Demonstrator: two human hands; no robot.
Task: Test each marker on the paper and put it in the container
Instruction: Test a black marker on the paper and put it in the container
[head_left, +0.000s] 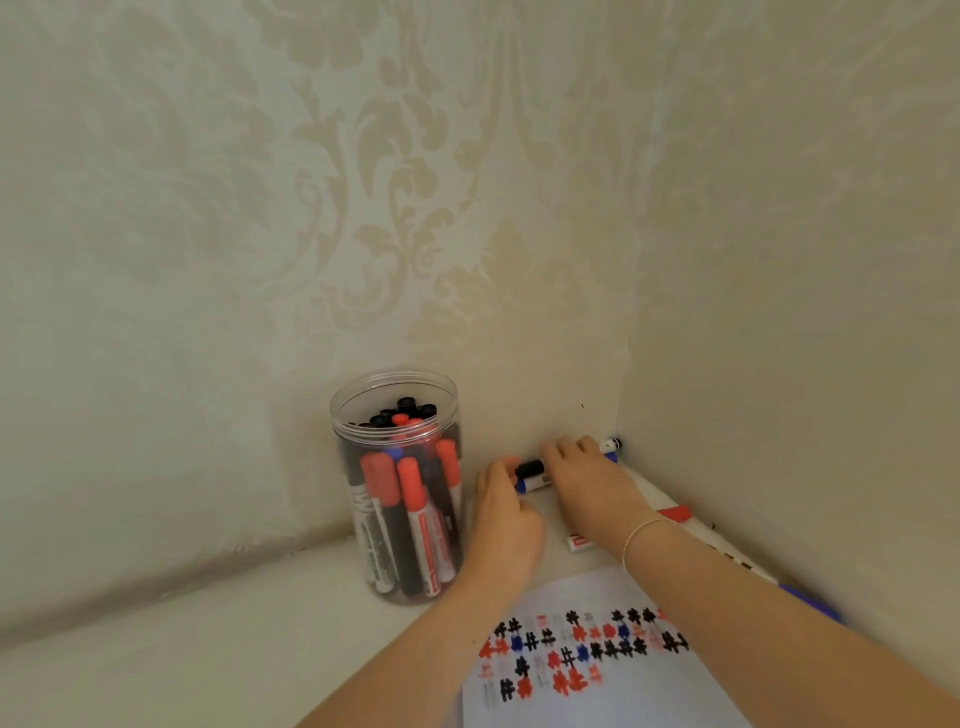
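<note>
Both hands met in the corner of the table, over a loose cluster of markers lying against the wall. The left hand (501, 491) curled its fingers toward the end of a black-capped marker (530, 469), apparently pinching it, while the right hand (582, 470) lay over the barrels with its fingers bent down on them; whether it truly gripped one could not be told. To do this step well, I would judge it best to single out one marker, lift it free of the blue-capped one (527, 486) just beneath, and pull the cap straight off before carrying the tip to the paper (582, 691). That sheet, smooth and white, lay near the person and already bore rows of small black, red and blue marks. The container (397, 488), a clear plastic cylinder with a round open rim, stood just left of the hands, holding many upright red and black markers with glossy caps and white labelled barrels. More markers (675, 514) lay along the right wall. A thin bracelet (641, 532) circled the right wrist.
</note>
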